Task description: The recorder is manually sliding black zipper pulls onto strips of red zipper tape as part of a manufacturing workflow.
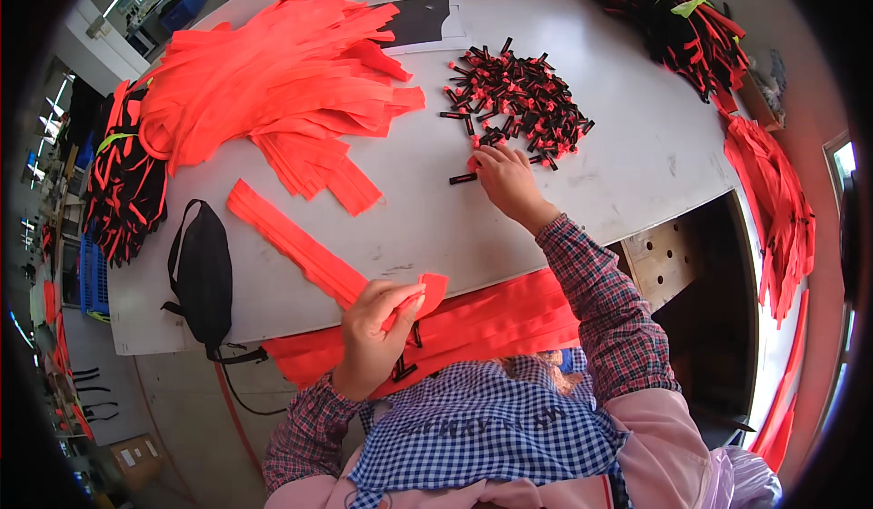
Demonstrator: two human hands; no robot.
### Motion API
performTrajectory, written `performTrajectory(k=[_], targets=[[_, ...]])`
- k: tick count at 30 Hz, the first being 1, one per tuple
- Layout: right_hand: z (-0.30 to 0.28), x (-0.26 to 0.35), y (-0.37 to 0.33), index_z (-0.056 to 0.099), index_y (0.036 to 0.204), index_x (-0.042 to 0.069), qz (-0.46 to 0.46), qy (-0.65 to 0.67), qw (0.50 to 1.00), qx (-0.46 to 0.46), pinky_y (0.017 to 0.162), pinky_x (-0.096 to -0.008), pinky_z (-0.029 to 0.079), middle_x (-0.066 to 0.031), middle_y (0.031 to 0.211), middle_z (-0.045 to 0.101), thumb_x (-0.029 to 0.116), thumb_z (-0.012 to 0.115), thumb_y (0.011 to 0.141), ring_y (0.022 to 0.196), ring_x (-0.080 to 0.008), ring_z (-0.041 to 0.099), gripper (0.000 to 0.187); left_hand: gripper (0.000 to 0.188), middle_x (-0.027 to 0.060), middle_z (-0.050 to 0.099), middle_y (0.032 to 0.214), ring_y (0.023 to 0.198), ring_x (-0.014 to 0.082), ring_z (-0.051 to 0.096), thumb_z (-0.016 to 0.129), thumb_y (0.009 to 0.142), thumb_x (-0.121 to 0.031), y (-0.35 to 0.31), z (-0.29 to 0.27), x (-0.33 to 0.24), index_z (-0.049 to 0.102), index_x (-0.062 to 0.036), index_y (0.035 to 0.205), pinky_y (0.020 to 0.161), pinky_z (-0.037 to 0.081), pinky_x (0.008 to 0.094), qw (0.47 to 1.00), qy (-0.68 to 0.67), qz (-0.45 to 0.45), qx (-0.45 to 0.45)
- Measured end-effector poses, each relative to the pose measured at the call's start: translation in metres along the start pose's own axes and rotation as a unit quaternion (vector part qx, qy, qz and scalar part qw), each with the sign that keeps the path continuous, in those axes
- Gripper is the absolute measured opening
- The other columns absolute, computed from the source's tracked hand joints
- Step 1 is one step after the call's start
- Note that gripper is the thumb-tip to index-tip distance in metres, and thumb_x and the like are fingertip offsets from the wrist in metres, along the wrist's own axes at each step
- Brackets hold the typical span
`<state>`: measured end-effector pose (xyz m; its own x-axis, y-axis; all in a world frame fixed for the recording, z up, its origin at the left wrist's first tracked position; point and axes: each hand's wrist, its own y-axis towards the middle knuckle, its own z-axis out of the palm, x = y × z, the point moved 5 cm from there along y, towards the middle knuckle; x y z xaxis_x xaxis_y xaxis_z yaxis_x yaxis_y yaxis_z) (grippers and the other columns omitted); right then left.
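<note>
My left hand (371, 332) is closed in a pinch on the near end of an orange-red zipper tape (296, 241). The tape runs back to the left across the white table, and its folded tip sticks up beyond my thumb and finger. My right hand (507, 180) reaches to the near edge of a heap of zipper sliders (523, 100), red with black pulls. Its fingers are closed at a slider, whose red part shows by the fingertips; a black pull (462, 179) lies just to the left.
A big bundle of orange-red tapes (273, 81) lies at the back left. Beside it are black-and-red bundles (127, 181) and a black pouch with a strap (202, 272). More red tapes (509, 313) hang along the front edge. An opening with a wooden board (662, 259) is at right.
</note>
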<state>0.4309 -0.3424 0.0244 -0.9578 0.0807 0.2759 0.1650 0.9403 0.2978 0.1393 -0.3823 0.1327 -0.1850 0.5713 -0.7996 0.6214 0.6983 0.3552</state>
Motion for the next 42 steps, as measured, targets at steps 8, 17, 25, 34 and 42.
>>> performTrajectory(k=[8,17,25,34,42], targets=[[-0.002,0.004,-0.044,0.067,0.115,0.01,-0.035,0.095,0.992,-0.072,0.099,-0.0457,0.043,-0.0067,0.116,0.067,0.016,0.062,0.091,0.115,-0.0303,0.056,0.026,0.018,0.011,0.068,0.095,0.083,0.0202,0.068,0.071,0.087,0.001,0.007,0.003,0.011,0.068,0.0012,0.104,0.072,0.055,0.0298,0.999,-0.012,-0.031,0.008],[0.008,0.003,-0.008,0.07,0.096,0.009,0.014,0.066,0.996,0.054,0.088,-0.0414,0.046,-0.0054,0.095,0.067,0.018,0.069,0.083,0.101,-0.028,0.059,0.016,0.016,0.0114,0.068,0.094,0.084,0.0199,0.068,0.071,0.087,-0.001,0.007,0.004,0.006,0.068,0.0021,0.102,0.074,0.055,0.0299,0.999,-0.023,-0.033,0.022],[-0.02,0.015,-0.012,0.064,0.092,0.004,0.057,0.274,0.959,-0.048,0.083,-0.0404,0.051,-0.0088,0.089,0.069,0.017,0.069,0.085,0.09,-0.0254,0.066,0.016,0.017,0.0108,0.068,0.097,0.086,0.019,0.068,0.071,0.088,-0.003,0.009,-0.002,0.009,0.068,0.002,0.104,0.075,0.055,0.0291,0.998,-0.018,-0.065,-0.004],[-0.101,0.101,-0.059,0.058,0.103,0.004,0.075,0.591,0.8,0.07,0.076,-0.0251,0.053,-0.0007,0.098,0.063,0.001,0.071,0.089,0.085,-0.0079,0.061,0.019,0.017,0.0108,0.068,0.096,0.085,0.0192,0.068,0.07,0.087,0.001,0.016,-0.004,0.001,0.068,0.0016,0.104,0.073,0.055,0.0293,0.998,-0.016,-0.053,-0.002],[-0.132,0.149,-0.076,0.064,0.098,0.0,0.004,0.441,0.896,0.055,0.074,-0.0282,0.057,-0.0085,0.087,0.069,0.006,0.075,0.085,0.083,-0.0166,0.072,0.019,0.021,0.0096,0.067,0.095,0.082,0.0192,0.068,0.069,0.085,0.006,0.01,-0.004,-0.015,0.07,-0.0005,0.105,0.069,0.055,0.0286,0.999,-0.035,0.0,-0.006]])
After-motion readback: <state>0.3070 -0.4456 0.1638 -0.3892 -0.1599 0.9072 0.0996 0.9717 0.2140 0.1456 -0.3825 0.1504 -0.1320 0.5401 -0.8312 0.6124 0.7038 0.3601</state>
